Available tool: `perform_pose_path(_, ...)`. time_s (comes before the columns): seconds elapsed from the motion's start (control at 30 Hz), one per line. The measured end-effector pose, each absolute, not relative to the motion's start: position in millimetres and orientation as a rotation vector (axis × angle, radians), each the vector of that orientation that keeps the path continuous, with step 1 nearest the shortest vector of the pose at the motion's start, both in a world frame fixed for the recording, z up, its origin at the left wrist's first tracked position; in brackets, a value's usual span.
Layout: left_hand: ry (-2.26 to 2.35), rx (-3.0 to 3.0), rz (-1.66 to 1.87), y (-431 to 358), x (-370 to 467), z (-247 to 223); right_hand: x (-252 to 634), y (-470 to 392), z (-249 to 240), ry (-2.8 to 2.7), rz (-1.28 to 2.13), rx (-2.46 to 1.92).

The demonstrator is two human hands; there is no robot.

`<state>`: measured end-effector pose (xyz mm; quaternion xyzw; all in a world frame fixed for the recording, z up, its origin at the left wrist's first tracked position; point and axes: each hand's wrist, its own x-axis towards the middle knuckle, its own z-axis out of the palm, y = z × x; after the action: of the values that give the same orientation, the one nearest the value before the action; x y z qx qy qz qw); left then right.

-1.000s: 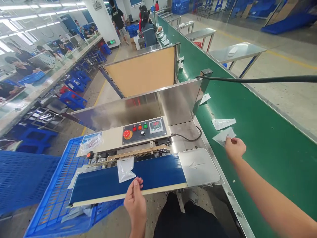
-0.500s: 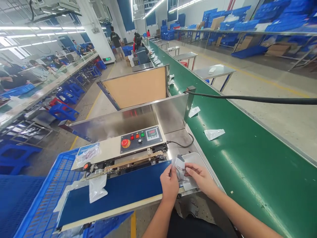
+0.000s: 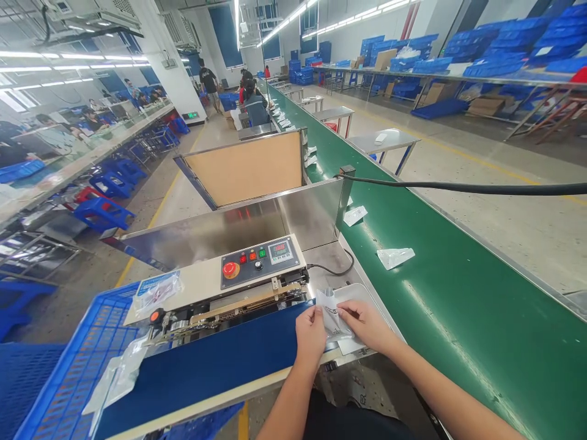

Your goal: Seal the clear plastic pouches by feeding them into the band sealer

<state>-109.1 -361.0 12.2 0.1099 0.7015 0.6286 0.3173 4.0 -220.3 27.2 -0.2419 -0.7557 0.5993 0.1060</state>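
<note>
A white plastic pouch [image 3: 332, 320] with dark print is held upright between my two hands, above the right end of a band sealing machine [image 3: 257, 261]. My left hand [image 3: 310, 336] pinches the pouch's left edge. My right hand [image 3: 367, 325] grips its right edge with thumb and fingers. Beneath the hands lies a light tray [image 3: 370, 298] with white pouch material in it. The machine's blue belt [image 3: 215, 366] runs to the left. At its far left end, white pouches [image 3: 123, 374] lie at the edge over a blue basket [image 3: 94, 336].
On my right runs a green conveyor belt [image 3: 458, 305] carrying white pouches [image 3: 395, 258]. A metal guard [image 3: 220, 223] stands behind the machine. A black cable [image 3: 458, 186] crosses above the conveyor. Farther off are steel tables [image 3: 385, 142], blue stools [image 3: 103, 211] and several people.
The pouch on the blue belt has travelled left to the belt's end. Both hands still hold their pouch, whose top looks flatter now. The view has shifted slightly.
</note>
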Motion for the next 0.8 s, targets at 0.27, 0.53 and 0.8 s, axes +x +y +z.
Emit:
perform_pose_path(0.27, 1.739, -0.038, 1.770, -344, -105, -7, 2, -227, 7, -1.846, 1.601, -1.263)
perform_pose_path(0.53, 1.621, -0.265, 1.885, -361, -139, -12, -44, -231, -2, -1.918, 1.624, -1.254)
perform_pose_path(0.8, 1.645, -0.427, 1.986, -425, -167, 1, -75, -261, 3, -1.730, 2.182, -1.074)
